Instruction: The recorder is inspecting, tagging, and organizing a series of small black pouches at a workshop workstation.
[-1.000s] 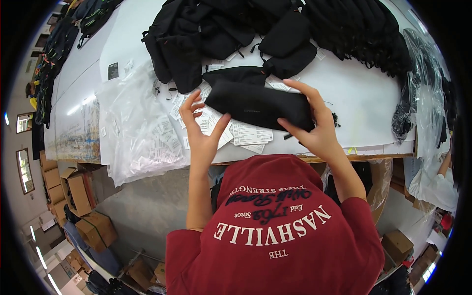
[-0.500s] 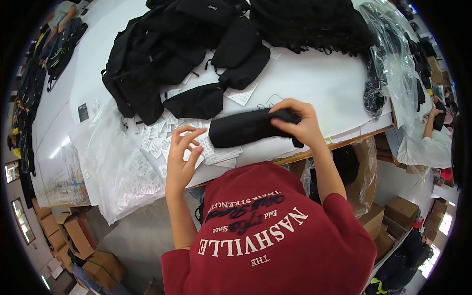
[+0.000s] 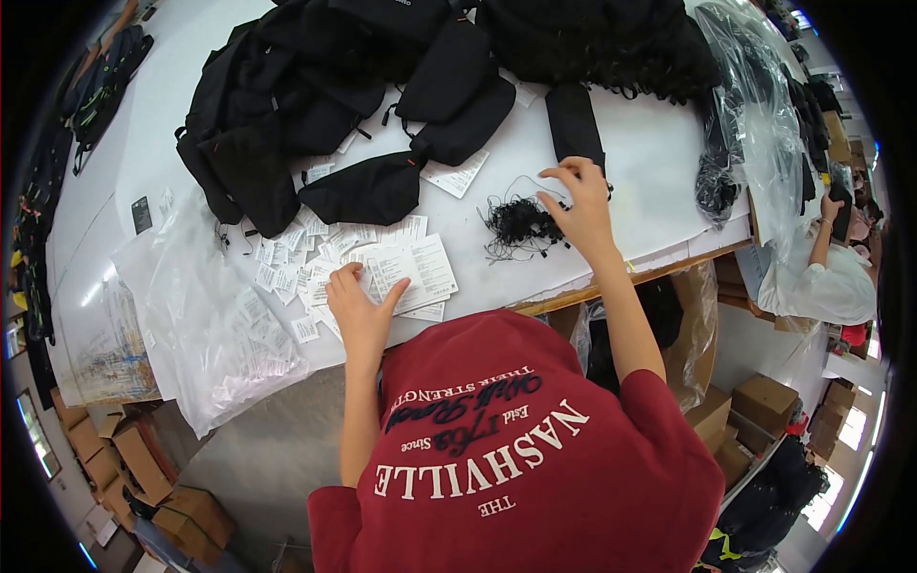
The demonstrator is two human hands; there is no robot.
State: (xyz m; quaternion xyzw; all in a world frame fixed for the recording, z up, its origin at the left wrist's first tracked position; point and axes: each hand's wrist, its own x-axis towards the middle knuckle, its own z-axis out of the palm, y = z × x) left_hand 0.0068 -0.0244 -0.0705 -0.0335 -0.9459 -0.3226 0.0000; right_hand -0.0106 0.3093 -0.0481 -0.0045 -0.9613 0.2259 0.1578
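My left hand point(image 3: 359, 307) rests at the near side of a stack of white printed cards point(image 3: 425, 270), its thumb apart from the fingers. Its fingertips touch or hover just over the cards; nothing is gripped. Smaller white tags point(image 3: 285, 258) lie spread to the left of the stack. My right hand point(image 3: 585, 212) is open, thumb and fingers apart, above the right side of a tangle of thin black strings point(image 3: 519, 222). Just beyond it lies a flat black pouch point(image 3: 575, 124), its near end partly behind my fingers.
Several black bags point(image 3: 287, 95) are heaped at the back left, a single pouch point(image 3: 368, 189) in front. More black goods point(image 3: 592, 48) and clear plastic point(image 3: 764, 115) lie at the right. A plastic bag of tags point(image 3: 220, 325) sits left. A co-worker point(image 3: 821, 277) is far right.
The black pouch has left my right hand and now lies farther back on the table, uncovering the strings. My left hand has lowered onto the cards.
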